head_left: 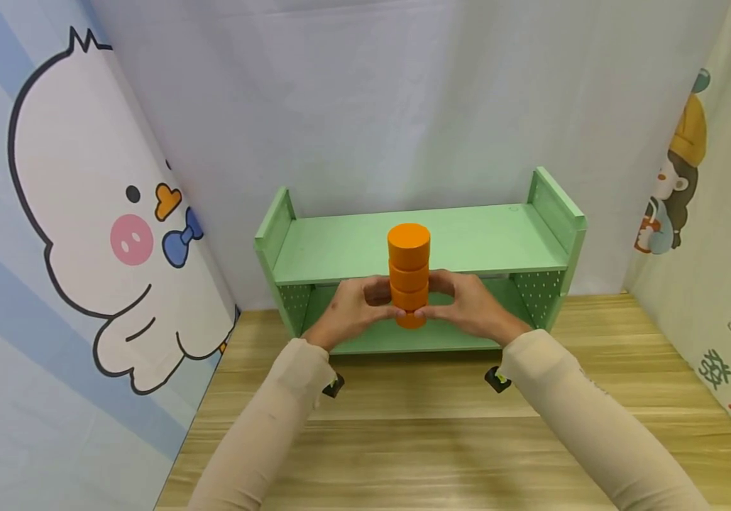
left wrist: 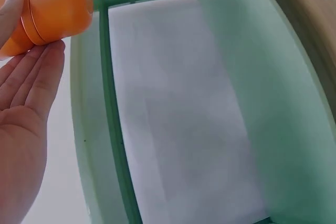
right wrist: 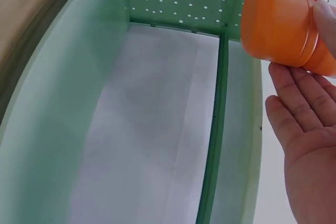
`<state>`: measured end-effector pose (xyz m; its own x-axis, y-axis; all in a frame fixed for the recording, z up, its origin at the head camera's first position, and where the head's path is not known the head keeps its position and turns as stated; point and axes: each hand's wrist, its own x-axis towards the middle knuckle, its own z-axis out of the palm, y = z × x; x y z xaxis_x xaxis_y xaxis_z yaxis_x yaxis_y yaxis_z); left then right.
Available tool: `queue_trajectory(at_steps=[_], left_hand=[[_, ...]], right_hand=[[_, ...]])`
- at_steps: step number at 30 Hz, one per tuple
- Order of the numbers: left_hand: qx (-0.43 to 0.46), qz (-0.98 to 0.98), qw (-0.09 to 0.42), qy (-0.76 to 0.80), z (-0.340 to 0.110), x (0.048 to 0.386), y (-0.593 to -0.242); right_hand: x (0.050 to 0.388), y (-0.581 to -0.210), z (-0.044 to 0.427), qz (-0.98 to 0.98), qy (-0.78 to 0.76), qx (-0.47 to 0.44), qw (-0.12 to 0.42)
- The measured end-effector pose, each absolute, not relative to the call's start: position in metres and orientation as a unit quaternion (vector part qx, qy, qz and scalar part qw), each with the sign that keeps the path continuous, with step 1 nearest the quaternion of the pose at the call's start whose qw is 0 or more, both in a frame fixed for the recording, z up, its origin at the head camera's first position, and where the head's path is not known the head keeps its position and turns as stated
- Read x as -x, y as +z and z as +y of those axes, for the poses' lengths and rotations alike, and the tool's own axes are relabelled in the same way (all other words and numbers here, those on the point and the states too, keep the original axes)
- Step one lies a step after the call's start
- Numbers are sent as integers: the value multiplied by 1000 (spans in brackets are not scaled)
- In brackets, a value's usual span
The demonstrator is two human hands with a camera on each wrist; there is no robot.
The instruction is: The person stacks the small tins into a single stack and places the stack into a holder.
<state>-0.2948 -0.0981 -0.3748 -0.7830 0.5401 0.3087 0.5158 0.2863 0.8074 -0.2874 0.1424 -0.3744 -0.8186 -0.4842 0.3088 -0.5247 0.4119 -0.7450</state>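
Observation:
An orange cylinder with grooves around it, like a bottle or a stack of round pieces, stands upright in front of a green two-tier shelf. From its left side my left hand holds it between thumb and fingers. My right hand grips the opposite side the same way, and both thumbs meet near its lower part. In the left wrist view the fingers lie against the orange cylinder. The right wrist view likewise has the orange cylinder against the fingertips.
The shelf has raised side panels above and perforated sides below. It stands on a wood-grain table against a pale cloth backdrop. Printed cartoon cloths hang left and right.

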Motion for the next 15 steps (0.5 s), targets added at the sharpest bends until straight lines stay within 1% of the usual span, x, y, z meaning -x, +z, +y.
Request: queue_trajectory(at_steps=[6,15], left_hand=[[-327,799,22,504,-97,299,-362],[-346,798,2,493,-93,307,-348]], right_hand=[[291,-364,143,-839,459,-292,17],[298,-350,146,-830,479,-284,17]])
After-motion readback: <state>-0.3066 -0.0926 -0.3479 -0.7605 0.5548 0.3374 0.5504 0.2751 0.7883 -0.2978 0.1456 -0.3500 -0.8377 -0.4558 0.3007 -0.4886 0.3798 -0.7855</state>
